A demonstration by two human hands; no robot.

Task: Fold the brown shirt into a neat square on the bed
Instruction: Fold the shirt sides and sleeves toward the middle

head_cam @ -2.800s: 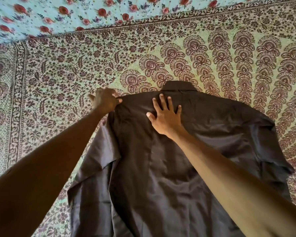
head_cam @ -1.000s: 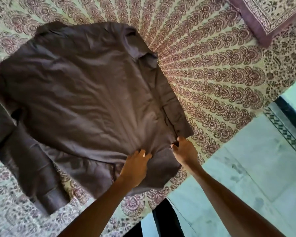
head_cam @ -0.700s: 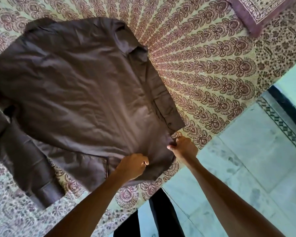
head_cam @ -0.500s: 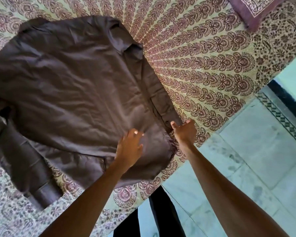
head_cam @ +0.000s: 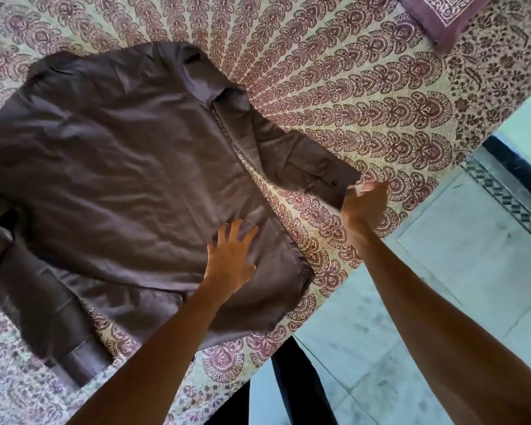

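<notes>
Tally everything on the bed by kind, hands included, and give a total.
Brown cotton shirt: 1
Purple block-printed pillow: 1
Bare hands: 2, left hand flat on the shirt, right hand with its grip on the sleeve cuff
Total: 4

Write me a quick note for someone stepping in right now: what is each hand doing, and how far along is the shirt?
Left hand: open, fingers spread, pressing flat on the brown shirt near its lower edge.
Right hand: pinching the cuff of the sleeve, which is stretched out to the side over the patterned bedspread.
Shirt: lying spread on the bed; the other sleeve trails off at the left.
Done: shirt laid out, not yet folded.
Left: probably fold both sleeves inward, then fold the body into a square.
</notes>
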